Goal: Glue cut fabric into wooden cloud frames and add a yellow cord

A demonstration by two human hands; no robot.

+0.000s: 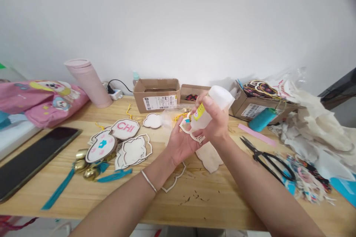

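My left hand (182, 142), palm up, holds a cream scalloped ornament piece (196, 137) with a bit of turquoise on it. Above it, my right hand (216, 118) is wrapped round a white squeeze bottle (221, 96) with a yellow label, tilted downward over the piece. The bottle's tip is hidden behind fingers. Beneath my hands lie a beige scalloped fabric piece (210, 157) and a thin scalloped frame (175, 180). To the left rest white scalloped pieces (132, 152), a plaque reading CHI (125, 129) and a plaque with a turquoise flower (100, 147).
Cardboard boxes (160, 98) line the wall. At right are black scissors (264, 155), a teal thread spool (261, 119), a pink strip (257, 134), thread scraps and crumpled cloth (314, 122). Brass bells (91, 173), a phone (36, 159) and a pink tumbler (88, 83) stand or lie left.
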